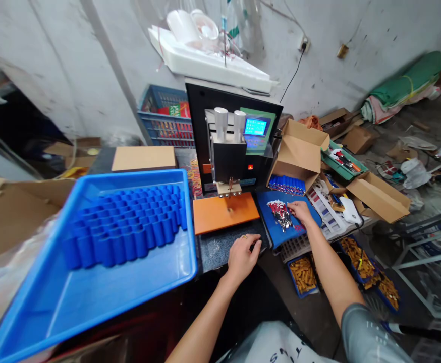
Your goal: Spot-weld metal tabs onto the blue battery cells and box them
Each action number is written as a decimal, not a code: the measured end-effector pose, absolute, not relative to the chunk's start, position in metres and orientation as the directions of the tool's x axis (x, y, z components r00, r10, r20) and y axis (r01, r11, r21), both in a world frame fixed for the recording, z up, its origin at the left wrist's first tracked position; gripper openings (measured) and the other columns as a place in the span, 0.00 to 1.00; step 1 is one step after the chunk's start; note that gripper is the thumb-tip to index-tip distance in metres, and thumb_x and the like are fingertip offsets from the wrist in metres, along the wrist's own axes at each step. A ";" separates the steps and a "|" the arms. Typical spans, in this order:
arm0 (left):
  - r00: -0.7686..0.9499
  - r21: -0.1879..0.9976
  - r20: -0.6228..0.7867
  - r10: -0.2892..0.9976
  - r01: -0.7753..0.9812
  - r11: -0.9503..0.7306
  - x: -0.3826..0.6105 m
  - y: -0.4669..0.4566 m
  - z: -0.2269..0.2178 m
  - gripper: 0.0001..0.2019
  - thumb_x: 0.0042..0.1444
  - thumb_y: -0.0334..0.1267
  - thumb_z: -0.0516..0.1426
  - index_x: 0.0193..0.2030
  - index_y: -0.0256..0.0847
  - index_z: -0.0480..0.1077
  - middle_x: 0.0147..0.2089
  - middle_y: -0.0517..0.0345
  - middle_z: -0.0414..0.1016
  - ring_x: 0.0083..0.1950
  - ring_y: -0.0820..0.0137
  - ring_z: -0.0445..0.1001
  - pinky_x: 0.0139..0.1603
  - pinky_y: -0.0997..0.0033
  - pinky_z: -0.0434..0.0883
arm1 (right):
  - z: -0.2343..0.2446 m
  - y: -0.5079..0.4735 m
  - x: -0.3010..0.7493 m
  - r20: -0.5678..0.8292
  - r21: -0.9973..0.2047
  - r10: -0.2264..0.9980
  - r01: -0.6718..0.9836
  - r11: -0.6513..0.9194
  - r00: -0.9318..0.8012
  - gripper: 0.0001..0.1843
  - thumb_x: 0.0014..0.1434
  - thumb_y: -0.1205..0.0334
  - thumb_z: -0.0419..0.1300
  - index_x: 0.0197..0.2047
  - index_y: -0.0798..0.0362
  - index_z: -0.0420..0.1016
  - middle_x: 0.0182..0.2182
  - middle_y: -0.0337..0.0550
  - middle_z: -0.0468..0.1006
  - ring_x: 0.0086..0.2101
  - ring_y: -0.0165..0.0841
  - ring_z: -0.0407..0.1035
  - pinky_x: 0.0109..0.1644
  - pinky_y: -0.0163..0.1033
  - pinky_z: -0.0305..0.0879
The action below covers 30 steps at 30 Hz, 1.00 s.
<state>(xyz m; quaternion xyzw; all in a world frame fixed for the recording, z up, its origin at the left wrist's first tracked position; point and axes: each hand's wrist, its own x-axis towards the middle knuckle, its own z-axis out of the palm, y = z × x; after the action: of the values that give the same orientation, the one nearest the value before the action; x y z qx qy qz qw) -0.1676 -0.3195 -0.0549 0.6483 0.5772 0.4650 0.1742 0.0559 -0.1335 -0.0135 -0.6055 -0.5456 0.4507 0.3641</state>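
My left hand (242,253) rests on the dark table edge below an orange work plate (224,212). Its fingers are curled down, and I see nothing in them. My right hand (300,211) reaches onto a blue cloth (273,222) and pinches at a pile of small silvery metal strips (281,214) with red marks. A black spot-welding machine (231,146) with two white cylinders and a lit blue screen stands behind the orange plate.
A blue tray (92,282) with rows of blue cylindrical cells (125,227) fills the left. An open cardboard box (299,151) holding blue cells sits to the right of the machine. Small bins of brown parts (304,275) lie on the floor, amid boxes and clutter.
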 end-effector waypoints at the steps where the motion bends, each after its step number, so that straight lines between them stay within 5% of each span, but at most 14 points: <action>1: -0.103 0.763 0.402 0.910 0.588 -0.270 -0.167 -0.319 -0.055 0.10 0.64 0.40 0.53 0.45 0.43 0.74 0.40 0.54 0.79 0.42 0.64 0.77 0.44 0.63 0.71 | -0.012 -0.132 0.055 -0.137 -0.931 0.991 0.341 -0.127 -0.004 0.19 0.40 0.49 0.68 0.19 0.54 0.67 0.12 0.32 0.60 0.15 0.23 0.50 0.17 0.30 0.41; 11: -0.135 0.787 0.384 0.914 0.566 -0.247 -0.167 -0.320 -0.054 0.11 0.63 0.42 0.53 0.45 0.44 0.75 0.41 0.53 0.80 0.43 0.63 0.78 0.45 0.61 0.73 | -0.003 -0.127 0.059 -0.057 -0.998 0.988 -0.021 -0.054 0.143 0.17 0.41 0.51 0.67 0.24 0.53 0.65 0.18 0.33 0.64 0.17 0.22 0.52 0.16 0.28 0.42; 17: -0.146 0.841 0.339 0.930 0.490 -0.229 -0.168 -0.320 -0.056 0.11 0.63 0.44 0.54 0.45 0.44 0.75 0.41 0.53 0.80 0.42 0.63 0.78 0.45 0.61 0.74 | 0.006 -0.122 0.062 -0.028 -1.000 0.966 -0.002 -0.028 0.256 0.19 0.43 0.49 0.67 0.23 0.52 0.63 0.17 0.33 0.63 0.17 0.23 0.54 0.15 0.29 0.44; 22: -0.216 0.888 0.346 0.913 0.390 -0.245 -0.167 -0.319 -0.045 0.11 0.62 0.44 0.56 0.45 0.43 0.75 0.42 0.53 0.80 0.42 0.64 0.78 0.44 0.63 0.75 | 0.025 -0.142 0.047 0.024 -0.980 0.990 -0.194 0.052 0.141 0.19 0.44 0.49 0.68 0.26 0.52 0.64 0.20 0.33 0.64 0.19 0.23 0.56 0.16 0.28 0.44; 30: -0.264 0.862 0.447 0.855 0.382 -0.333 -0.146 -0.301 0.011 0.10 0.62 0.43 0.56 0.41 0.42 0.77 0.35 0.54 0.77 0.36 0.68 0.75 0.40 0.67 0.73 | 0.027 -0.200 -0.038 -0.061 -0.930 0.998 -0.363 -0.063 -0.018 0.16 0.47 0.53 0.67 0.27 0.52 0.66 0.20 0.33 0.62 0.20 0.24 0.55 0.18 0.29 0.47</action>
<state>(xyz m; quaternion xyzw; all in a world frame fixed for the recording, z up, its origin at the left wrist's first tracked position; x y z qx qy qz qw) -0.1465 -0.3011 0.0113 0.5717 0.5406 0.5829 0.2029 -0.0378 -0.1999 0.0269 -0.4128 -0.3846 0.6009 0.5662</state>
